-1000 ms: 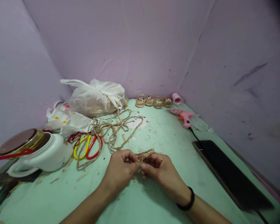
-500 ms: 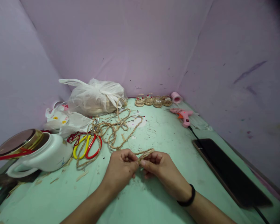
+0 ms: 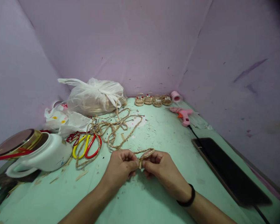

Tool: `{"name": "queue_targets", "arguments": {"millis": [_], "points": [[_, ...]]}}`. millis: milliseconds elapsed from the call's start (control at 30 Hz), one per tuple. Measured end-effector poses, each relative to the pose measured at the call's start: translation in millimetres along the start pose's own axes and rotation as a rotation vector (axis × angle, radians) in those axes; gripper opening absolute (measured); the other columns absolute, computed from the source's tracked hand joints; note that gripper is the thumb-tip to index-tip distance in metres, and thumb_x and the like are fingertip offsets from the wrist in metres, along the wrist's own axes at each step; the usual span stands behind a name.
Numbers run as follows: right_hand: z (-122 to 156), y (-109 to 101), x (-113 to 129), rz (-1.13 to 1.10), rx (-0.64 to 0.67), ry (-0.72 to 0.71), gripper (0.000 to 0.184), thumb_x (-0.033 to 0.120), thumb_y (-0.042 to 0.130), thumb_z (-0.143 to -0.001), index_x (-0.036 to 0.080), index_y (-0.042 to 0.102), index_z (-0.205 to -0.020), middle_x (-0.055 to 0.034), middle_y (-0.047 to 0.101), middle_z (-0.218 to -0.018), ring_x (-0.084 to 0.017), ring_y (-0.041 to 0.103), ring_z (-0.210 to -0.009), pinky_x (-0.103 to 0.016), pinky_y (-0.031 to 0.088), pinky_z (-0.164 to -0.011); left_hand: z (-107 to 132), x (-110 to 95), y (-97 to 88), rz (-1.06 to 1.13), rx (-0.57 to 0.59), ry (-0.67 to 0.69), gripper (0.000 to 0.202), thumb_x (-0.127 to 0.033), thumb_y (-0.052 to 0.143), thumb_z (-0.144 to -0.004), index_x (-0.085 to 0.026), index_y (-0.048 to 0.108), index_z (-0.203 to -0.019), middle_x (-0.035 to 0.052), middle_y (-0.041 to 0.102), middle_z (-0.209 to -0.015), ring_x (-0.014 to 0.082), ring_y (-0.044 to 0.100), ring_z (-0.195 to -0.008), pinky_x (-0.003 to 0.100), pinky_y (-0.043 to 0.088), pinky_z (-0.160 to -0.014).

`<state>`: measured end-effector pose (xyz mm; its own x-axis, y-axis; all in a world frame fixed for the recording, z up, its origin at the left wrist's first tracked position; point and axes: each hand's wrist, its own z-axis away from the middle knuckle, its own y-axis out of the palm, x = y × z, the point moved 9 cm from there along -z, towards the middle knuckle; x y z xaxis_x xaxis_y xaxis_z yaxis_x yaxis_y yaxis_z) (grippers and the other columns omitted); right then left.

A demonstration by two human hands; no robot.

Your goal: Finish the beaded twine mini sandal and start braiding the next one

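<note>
Between my two hands, low in the middle of the head view, is the looped end of a braided straw cord point(image 3: 149, 152). My left hand point(image 3: 123, 165) pinches the cord near its end between thumb and fingers. My right hand point(image 3: 157, 163) grips the loop from the other side, thumb on top, with a black band on the wrist. A short flat tip of the cord points down between the thumbs. From my left hand the rest of the cord runs back into a loose tangle toward the scissors point(image 3: 80, 149) with yellow and red handles.
At left are a white teapot-like jug point(image 3: 58, 155), an amber-rimmed lid point(image 3: 16, 143), white wrappers point(image 3: 72, 121) and a knotted plastic bag point(image 3: 95, 96). Small woven slippers point(image 3: 148, 99) and a pink spool point(image 3: 176, 96) line the back. Rightward lie a pink glue gun point(image 3: 184, 115) and a phone point(image 3: 231, 171).
My thumbs have parted slightly, so the cord's short tip now shows between them. The loop near my right hand is a little more open. Things around have not moved.
</note>
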<state>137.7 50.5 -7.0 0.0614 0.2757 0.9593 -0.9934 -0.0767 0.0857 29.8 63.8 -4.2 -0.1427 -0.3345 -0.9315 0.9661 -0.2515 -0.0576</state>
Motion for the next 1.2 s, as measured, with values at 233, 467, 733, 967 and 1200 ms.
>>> {"name": "queue_targets", "arguments": {"millis": [233, 467, 733, 967, 1200], "points": [[0, 5, -2, -0.062, 0.067, -0.011, 0.018, 0.028, 0.069, -0.059, 0.015, 0.057, -0.065, 0.0054, 0.051, -0.048, -0.007, 0.045, -0.042, -0.021, 0.039, -0.042, 1, 2, -1.3, -0.010, -0.003, -0.009, 0.010, -0.023, 0.057, -0.052, -0.015, 0.051, -0.054, -0.0054, 0.046, -0.035, 0.0053, 0.037, -0.032, 0.017, 0.023, -0.034], [-1, 5, 1, -0.026, 0.055, -0.004, 0.006, 0.019, 0.061, -0.060, 0.015, 0.057, -0.063, 0.0044, 0.051, -0.052, -0.007, 0.046, -0.046, -0.019, 0.042, -0.043, -3, 6, 0.3, 0.007, 0.019, -0.018, 0.010, -0.023, 0.057, -0.053, -0.014, 0.052, -0.054, -0.0062, 0.044, -0.036, 0.0051, 0.036, -0.033, 0.017, 0.022, -0.034], [1, 2, -5, -0.032, 0.071, 0.056, 0.019, 0.030, 0.066, -0.060, 0.012, 0.061, -0.065, 0.0030, 0.055, -0.047, -0.007, 0.048, -0.041, -0.020, 0.041, -0.041, -1, 0, 0.1, -0.047, 0.008, 0.018, 0.009, -0.022, 0.056, -0.054, -0.014, 0.052, -0.053, -0.0051, 0.046, -0.037, 0.0056, 0.036, -0.035, 0.018, 0.023, -0.036], [-1, -7, -7, -0.095, -0.032, 0.055, 0.020, 0.028, 0.071, -0.056, 0.013, 0.058, -0.054, 0.0038, 0.054, -0.041, -0.006, 0.047, -0.037, -0.019, 0.039, -0.040, 4, -22, -5.6, -0.301, -0.022, 0.203, 0.016, -0.025, 0.055, -0.064, -0.013, 0.060, -0.056, -0.0030, 0.046, -0.046, 0.0075, 0.038, -0.045, 0.020, 0.029, -0.044], [-1, -2, -13, -0.246, -0.009, 0.074, 0.024, 0.030, 0.075, -0.054, 0.012, 0.059, -0.052, 0.0033, 0.054, -0.041, -0.006, 0.046, -0.036, -0.019, 0.038, -0.038, 56, -61, 17.9, -0.999, -0.305, 0.961, 0.019, -0.011, 0.047, -0.073, -0.015, 0.058, -0.057, 0.0020, 0.049, -0.054, 0.0136, 0.045, -0.050, 0.027, 0.030, -0.048]]}}
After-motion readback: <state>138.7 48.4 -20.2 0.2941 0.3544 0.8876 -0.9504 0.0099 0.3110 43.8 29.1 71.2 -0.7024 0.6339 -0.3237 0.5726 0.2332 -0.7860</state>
